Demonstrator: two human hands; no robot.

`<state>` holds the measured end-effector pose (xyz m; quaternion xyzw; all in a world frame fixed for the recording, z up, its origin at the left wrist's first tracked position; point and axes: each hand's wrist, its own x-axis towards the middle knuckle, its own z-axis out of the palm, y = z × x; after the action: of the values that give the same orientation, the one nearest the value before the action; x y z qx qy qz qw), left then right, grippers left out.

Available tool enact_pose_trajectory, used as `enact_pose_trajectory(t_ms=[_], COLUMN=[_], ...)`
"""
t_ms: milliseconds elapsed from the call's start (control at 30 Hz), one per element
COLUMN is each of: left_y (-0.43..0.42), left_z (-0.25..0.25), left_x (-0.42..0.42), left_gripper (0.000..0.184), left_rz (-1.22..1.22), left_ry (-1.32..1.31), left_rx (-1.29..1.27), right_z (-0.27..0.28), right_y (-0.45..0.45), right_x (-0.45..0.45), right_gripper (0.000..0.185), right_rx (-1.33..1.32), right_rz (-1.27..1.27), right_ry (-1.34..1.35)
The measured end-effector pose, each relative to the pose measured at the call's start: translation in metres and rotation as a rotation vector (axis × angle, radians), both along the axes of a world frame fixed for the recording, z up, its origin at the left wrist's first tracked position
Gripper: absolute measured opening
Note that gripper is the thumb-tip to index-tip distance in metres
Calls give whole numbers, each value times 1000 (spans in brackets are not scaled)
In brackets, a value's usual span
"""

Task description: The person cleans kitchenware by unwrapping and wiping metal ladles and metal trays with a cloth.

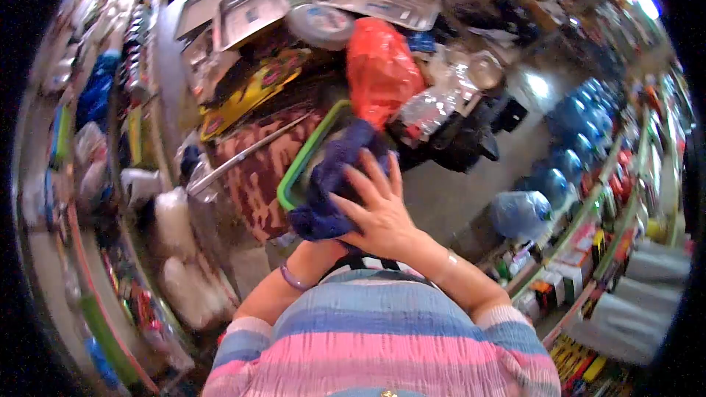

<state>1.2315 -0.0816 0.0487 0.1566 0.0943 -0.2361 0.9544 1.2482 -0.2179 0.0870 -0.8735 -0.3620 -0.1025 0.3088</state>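
Note:
A bunched dark blue cloth point(334, 180) is held up in front of my body. My right hand point(379, 209) lies flat against its right side with the fingers spread apart. The cloth covers most of my left hand point(323, 251); only the part near the wrist shows beneath it, and its fingers are hidden. Just beyond the cloth is a container with a bright green rim point(298, 169), partly covered by it. A red plastic bag point(379, 66) stands behind the cloth, close to the container.
Metal trays point(382, 1) and a round lidded container point(321, 23) are piled at the back. A yellow package point(257, 95) and a pale rod point(246, 153) lie to the left. Large blue water bottles point(522, 213) stand on the right floor point(456, 198). Stocked shelves line both sides.

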Motion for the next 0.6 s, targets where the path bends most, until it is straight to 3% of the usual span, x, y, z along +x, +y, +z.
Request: enact_pose_trajectory(t_ms=[33,133,167,200,300,333,400,433,533,600], left_y=[-3,-3,-1,1,-1,5,22,24,28,24], left_z=[-1,0,5,8,8,9,17,28,16,19], left_x=[-4,-6,-7,-8,-15,-18,-19,-18,-1,11], left_gripper=[49,48,50,52,55,57,60,52,42,40], left_rz=[1,-13,-51,-85,-185,-274,-448,-482,-319,-179], left_ry=[-42,-192,-135,-81,-306,-418,-654,-643,-790,-941], left_rx=[6,18,35,55,215,282,417,426,1076,1324], right_z=[-1,-12,-11,-10,-14,-15,-14,-12,-22,-30], right_y=[3,7,9,7,0,-13,-47,-64,-115,-146], right_x=[6,25,26,26,28,27,26,20,-2,-16], right_gripper=[50,41,35,34,22,19,19,25,36,39], right_rx=[54,186,267,309,466,431,560,547,596,528], right_rz=[5,-117,-192,-226,-362,-500,-632,-691,-741,-798], right_ry=[-68,-68,-101,-32,107,289,317,316,451,449])
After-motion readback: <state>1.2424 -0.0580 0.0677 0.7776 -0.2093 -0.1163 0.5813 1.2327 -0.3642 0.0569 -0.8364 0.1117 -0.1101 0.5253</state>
